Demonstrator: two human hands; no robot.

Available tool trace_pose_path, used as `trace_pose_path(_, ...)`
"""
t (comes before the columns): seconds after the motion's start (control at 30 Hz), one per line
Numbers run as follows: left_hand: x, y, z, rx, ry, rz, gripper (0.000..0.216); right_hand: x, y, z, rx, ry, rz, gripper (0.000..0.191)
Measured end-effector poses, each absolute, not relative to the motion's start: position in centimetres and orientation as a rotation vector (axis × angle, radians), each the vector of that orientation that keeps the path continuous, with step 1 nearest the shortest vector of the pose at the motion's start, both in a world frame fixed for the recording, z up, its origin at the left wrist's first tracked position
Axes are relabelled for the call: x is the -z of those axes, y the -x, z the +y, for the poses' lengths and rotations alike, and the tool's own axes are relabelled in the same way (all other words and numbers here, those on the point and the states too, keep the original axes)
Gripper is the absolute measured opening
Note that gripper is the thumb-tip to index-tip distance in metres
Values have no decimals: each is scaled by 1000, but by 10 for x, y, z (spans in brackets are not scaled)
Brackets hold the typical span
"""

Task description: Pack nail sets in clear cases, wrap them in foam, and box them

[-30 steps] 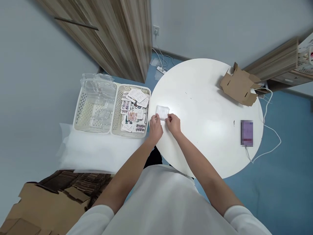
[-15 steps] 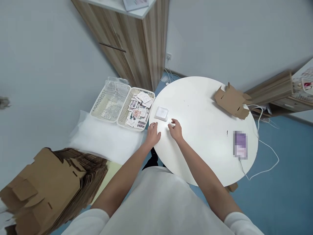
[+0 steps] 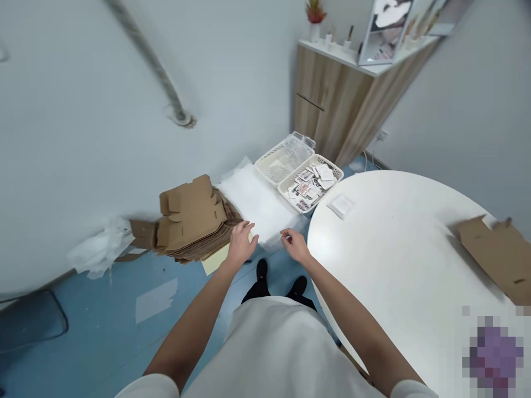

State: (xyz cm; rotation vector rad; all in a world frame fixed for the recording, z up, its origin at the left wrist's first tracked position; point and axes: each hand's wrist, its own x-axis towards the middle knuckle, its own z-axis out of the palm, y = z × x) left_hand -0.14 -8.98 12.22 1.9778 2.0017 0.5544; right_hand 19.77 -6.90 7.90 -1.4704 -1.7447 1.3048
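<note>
My left hand (image 3: 243, 243) hovers by the front corner of a stack of flat brown cardboard boxes (image 3: 193, 215), its fingers apart and nothing in them. To its right, my right hand (image 3: 295, 246) is held with loosely bent fingers over the near edge of a pile of white, translucent packing sheets (image 3: 263, 202). No object shows in that hand. A small white flat packet (image 3: 341, 205) lies on the round white table (image 3: 381, 260), apart from both hands.
Behind the sheets, one white basket (image 3: 284, 157) holds clear plastic pieces; the adjoining basket (image 3: 339, 176) holds cards of press-on nails. An unfolded cardboard box (image 3: 493, 254) sits at the table's right. A wooden cabinet (image 3: 332, 105) stands in the corner.
My view has swung left, away from the table. Both hands have left the table edge by the white packet and are now over the sheets and cardboard stack. The packet stays on the table.
</note>
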Motion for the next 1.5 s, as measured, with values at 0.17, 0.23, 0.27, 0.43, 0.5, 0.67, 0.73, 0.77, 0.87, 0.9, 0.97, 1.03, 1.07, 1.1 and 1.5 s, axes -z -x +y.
trace_pose_path(0.17, -140, 87, -102, -618, -1839, 2325, 34, -98, -136, -46, -1161, 1398, -1994, 25)
trace_pose_path(0.23, -141, 117, -107, -523, -1772, 2393, 37, -110, -103, -34, -1011, 1394, -2054, 33)
trace_pose_path(0.27, -140, 131, -109, -471, -1757, 2384, 40, -116, -85, -27, -950, 1391, -2082, 37)
trace_pose_path(0.43, -121, 177, -115, -369, -1786, 2136, 46, -132, -2, -9, -685, 1513, -2296, 37)
trace_pose_path(0.5, -114, 185, -115, -341, -1800, 2057, 42, -133, 19, -7, -569, 1660, -2378, 23)
trace_pose_path(0.67, -114, 198, -108, -273, -1850, 1917, 33, -141, 40, -3, -480, 1915, -2446, 16)
trace_pose_path(0.73, -118, 204, -104, -293, -1884, 1834, 34, -149, 40, -2, -484, 1937, -2437, 19)
trace_pose_path(0.77, -119, 207, -102, -303, -1904, 1798, 34, -154, 39, -4, -467, 1930, -2419, 21)
trace_pose_path(0.87, -121, 214, -98, -336, -1950, 1761, 32, -164, 34, -21, -271, 1803, -2328, 26)
trace_pose_path(0.9, -121, 215, -97, -357, -1963, 1766, 30, -165, 33, -31, -187, 1717, -2311, 27)
trace_pose_path(0.97, -120, 214, -97, -421, -1992, 1794, 27, -159, 33, -53, -202, 1482, -2441, 26)
trace_pose_path(1.03, -122, 212, -98, -509, -2037, 1838, 25, -146, 34, -73, -317, 1255, -2641, 23)
trace_pose_path(1.07, -125, 211, -99, -558, -2061, 1871, 24, -138, 35, -81, -372, 1228, -2692, 22)
trace_pose_path(1.1, -128, 209, -101, -608, -2083, 1914, 22, -130, 35, -86, -442, 1254, -2708, 22)
trace_pose_path(1.5, -152, 179, -138, -964, -2317, 1935, 15, -156, 8, -49, -1247, 1702, -1546, 67)
